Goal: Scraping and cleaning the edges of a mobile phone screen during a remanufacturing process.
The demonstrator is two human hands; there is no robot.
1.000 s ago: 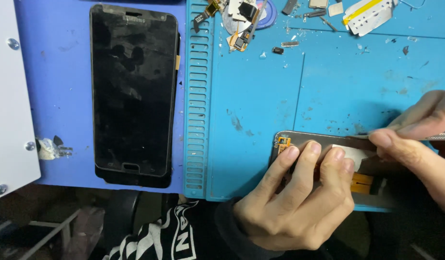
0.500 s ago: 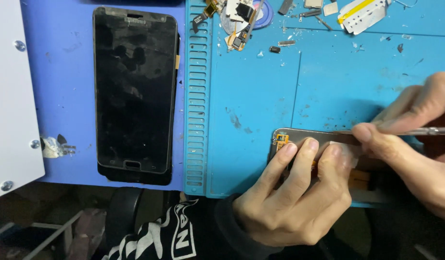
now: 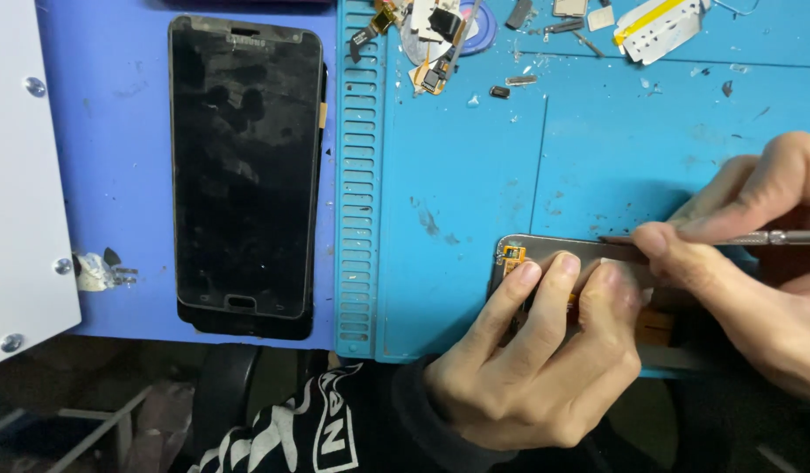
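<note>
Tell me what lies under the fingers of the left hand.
The left hand presses its fingers on a dark phone frame with an orange flex piece at its corner, lying on the blue mat. The frame's middle is covered by both hands.

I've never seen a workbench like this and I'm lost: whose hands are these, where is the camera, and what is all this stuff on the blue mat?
There is no machine here: a person works with two bare hands, and the single camera sits on their head, looking down at the bench. The left hand presses its fingers on a dark, flat phone part with a small orange piece at its corner, lying at the near edge of the blue work mat. The right hand holds a thin metal tool, its tip resting on that part. To the left, on a purple-blue pad, lies a black phone screen, face up. Along the far edge of the mat sit small loose parts and a white strip with a yellow stripe. A white panel fills the left edge.
</note>
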